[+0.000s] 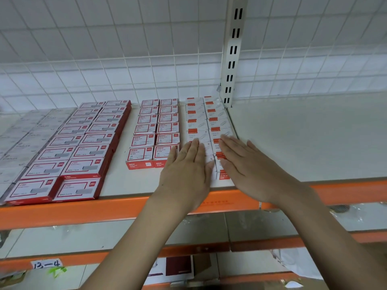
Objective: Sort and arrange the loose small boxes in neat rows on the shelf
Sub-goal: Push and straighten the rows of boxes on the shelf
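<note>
Nearest the camera, two bare forearms reach up from the bottom edge toward the shelf (117,186), whose front lip is an orange beam (83,212).

At far left lie pale grey boxes (25,141), flat and blurred, in rows running back to the white wire grid (125,49). Next come two columns of larger red-and-white boxes (83,143), packed edge to edge from the shelf front to the back. Beside them, across a bare strip of shelf, sit two columns of smaller red-framed boxes (156,130), neatly aligned.

The left hand (186,170) lies flat, fingers straight and together, palm down, its fingertips on the front of the white boxes with orange labels (206,118), its thumb side just beside the red-framed boxes. These white boxes form two columns running back to the slotted upright post (231,59).

The right hand (249,168) is also flat, fingers straight, pressing against the right side and top of the same white columns near the front. Neither grip clasps anything; both are spread apart, with the front white boxes lying between and under the two palms.

To the right the shelf (303,139) continues past the post.
</note>
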The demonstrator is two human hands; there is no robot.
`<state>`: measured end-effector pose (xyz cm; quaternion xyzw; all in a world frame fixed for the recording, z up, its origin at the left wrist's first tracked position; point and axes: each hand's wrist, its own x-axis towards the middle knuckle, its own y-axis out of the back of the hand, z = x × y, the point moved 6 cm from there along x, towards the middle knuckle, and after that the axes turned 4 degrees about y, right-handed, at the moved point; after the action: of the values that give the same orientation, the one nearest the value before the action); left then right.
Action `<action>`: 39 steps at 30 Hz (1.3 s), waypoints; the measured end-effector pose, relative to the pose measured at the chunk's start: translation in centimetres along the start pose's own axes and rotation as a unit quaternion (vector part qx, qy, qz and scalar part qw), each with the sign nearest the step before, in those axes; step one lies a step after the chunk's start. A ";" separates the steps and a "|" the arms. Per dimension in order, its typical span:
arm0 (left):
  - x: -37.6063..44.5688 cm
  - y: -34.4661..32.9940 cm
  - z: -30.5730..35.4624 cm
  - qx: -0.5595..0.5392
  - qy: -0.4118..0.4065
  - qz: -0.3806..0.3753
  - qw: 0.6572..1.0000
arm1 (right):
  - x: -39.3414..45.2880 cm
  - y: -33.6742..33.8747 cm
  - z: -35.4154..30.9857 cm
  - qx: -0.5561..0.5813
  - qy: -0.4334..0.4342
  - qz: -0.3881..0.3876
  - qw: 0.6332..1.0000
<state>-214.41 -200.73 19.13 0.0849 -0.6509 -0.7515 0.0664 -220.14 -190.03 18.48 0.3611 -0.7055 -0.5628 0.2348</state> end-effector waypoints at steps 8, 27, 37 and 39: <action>-1.8 -0.5 -0.4 0.015 -0.045 -0.009 0.999 | -1.1 -0.3 0.6 0.010 0.004 0.007 1.000; 0.1 3.4 -3.7 0.029 -0.022 -0.028 0.999 | 2.2 1.5 -2.4 -0.041 0.050 0.015 0.998; 7.9 10.4 -12.0 0.072 0.038 -0.061 0.995 | 14.8 7.3 -6.3 -0.131 0.110 0.056 0.984; 9.4 10.4 -13.1 0.063 0.041 -0.068 0.995 | 16.9 7.3 -6.4 -0.134 0.100 0.037 0.985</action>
<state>-220.91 -216.84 27.21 0.1637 -0.6862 -0.7078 0.0361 -227.80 -206.32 25.94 0.3542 -0.6093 -0.6043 0.3715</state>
